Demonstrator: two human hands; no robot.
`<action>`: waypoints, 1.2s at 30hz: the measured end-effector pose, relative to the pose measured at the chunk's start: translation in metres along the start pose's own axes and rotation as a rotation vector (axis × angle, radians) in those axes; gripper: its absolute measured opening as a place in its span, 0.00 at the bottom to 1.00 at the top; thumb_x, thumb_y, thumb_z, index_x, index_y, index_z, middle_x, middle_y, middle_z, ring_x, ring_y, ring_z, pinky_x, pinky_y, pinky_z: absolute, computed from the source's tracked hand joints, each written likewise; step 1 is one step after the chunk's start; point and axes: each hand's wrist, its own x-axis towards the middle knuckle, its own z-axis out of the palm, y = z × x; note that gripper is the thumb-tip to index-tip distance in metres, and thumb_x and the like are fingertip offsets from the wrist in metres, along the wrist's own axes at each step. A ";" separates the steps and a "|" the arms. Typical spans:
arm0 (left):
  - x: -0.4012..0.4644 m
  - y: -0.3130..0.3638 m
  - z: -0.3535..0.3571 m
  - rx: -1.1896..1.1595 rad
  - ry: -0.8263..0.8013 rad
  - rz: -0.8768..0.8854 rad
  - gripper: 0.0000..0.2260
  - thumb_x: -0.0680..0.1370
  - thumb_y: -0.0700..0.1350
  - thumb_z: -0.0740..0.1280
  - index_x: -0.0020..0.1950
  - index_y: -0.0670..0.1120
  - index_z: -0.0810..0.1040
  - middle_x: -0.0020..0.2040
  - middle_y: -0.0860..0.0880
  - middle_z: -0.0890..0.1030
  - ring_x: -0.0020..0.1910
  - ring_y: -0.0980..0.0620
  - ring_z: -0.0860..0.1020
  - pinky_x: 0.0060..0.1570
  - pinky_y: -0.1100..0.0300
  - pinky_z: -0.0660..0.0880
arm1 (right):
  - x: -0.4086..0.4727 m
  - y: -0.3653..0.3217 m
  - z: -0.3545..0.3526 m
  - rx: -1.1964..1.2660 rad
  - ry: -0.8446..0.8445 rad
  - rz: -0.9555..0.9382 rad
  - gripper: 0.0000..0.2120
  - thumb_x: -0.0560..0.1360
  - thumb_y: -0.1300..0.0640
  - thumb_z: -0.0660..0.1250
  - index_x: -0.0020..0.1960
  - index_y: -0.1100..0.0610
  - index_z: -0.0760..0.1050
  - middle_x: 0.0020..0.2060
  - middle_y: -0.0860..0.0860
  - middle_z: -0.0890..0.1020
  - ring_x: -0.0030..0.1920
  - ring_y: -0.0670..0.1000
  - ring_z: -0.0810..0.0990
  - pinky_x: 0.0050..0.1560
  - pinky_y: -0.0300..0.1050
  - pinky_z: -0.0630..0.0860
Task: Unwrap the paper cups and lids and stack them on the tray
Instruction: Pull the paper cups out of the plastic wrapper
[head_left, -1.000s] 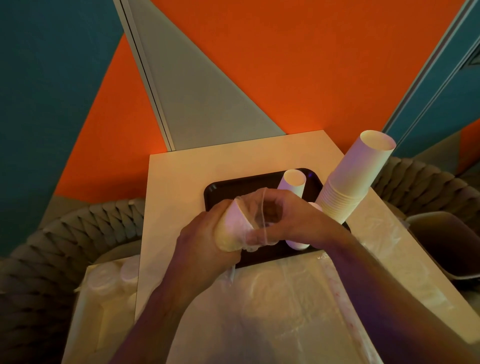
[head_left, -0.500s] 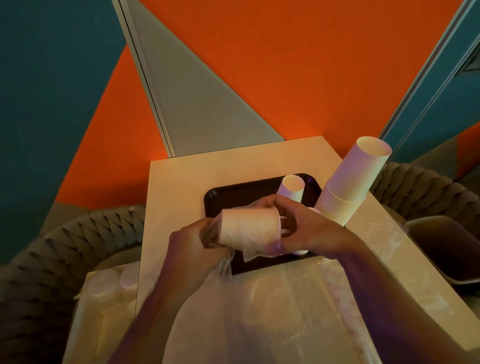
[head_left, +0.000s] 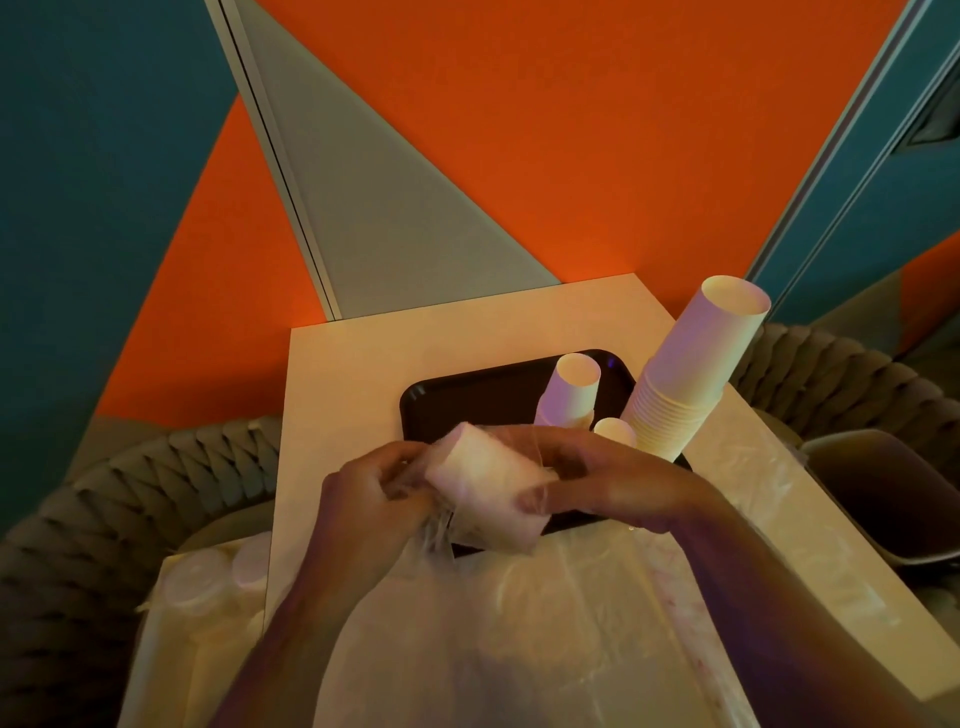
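The wrapped cup bundle (head_left: 491, 491) lies on its side in the air over the near edge of the tray (head_left: 467, 402), held between both hands. My right hand (head_left: 608, 486) has it by the end toward the tall stack, thumb underneath and fingers curled over the top through the film. My left hand (head_left: 371, 493) is at the other end, fingers bunched and pinching loose plastic wrap (head_left: 439, 530) that trails down from the bundle.

I judge this bundle light and easily crushed: thin paper walls that will dent if squeezed mid-body, inside a slick film that slides over them. I would keep the right hand's hold near the rims, where nested cups are stiffest, and let the left pull only the film (never the paper).

On the tray beyond the bundle stand a small cup stack (head_left: 571, 389) and a shorter one (head_left: 615, 431) just beside it; the tall cup stack (head_left: 691, 374) leans at the tray's right end. A spent plastic sheet (head_left: 545, 623) covers the table (head_left: 337, 395) nearer to me than the tray, and wrapped lids (head_left: 208, 577) sit off to the tray's near left.
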 end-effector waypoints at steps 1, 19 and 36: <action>0.001 -0.002 -0.001 -0.015 0.002 -0.008 0.11 0.76 0.44 0.73 0.49 0.61 0.79 0.40 0.66 0.82 0.44 0.73 0.77 0.35 0.73 0.73 | 0.000 0.001 -0.003 -0.072 -0.003 0.032 0.28 0.74 0.58 0.76 0.72 0.43 0.73 0.61 0.45 0.81 0.63 0.47 0.79 0.62 0.46 0.79; 0.005 -0.029 -0.003 -0.964 -0.155 -0.520 0.08 0.75 0.44 0.70 0.51 0.42 0.85 0.49 0.40 0.83 0.45 0.46 0.84 0.47 0.51 0.80 | 0.042 -0.004 -0.065 -0.083 0.925 -0.156 0.31 0.69 0.45 0.78 0.66 0.48 0.69 0.54 0.43 0.80 0.54 0.44 0.81 0.57 0.52 0.80; 0.014 -0.027 -0.002 -1.036 -0.132 -0.338 0.14 0.83 0.42 0.62 0.68 0.46 0.77 0.61 0.45 0.83 0.61 0.46 0.81 0.57 0.47 0.80 | 0.065 0.042 -0.063 -0.802 0.808 0.229 0.41 0.69 0.55 0.79 0.75 0.51 0.61 0.70 0.58 0.68 0.68 0.65 0.68 0.65 0.59 0.67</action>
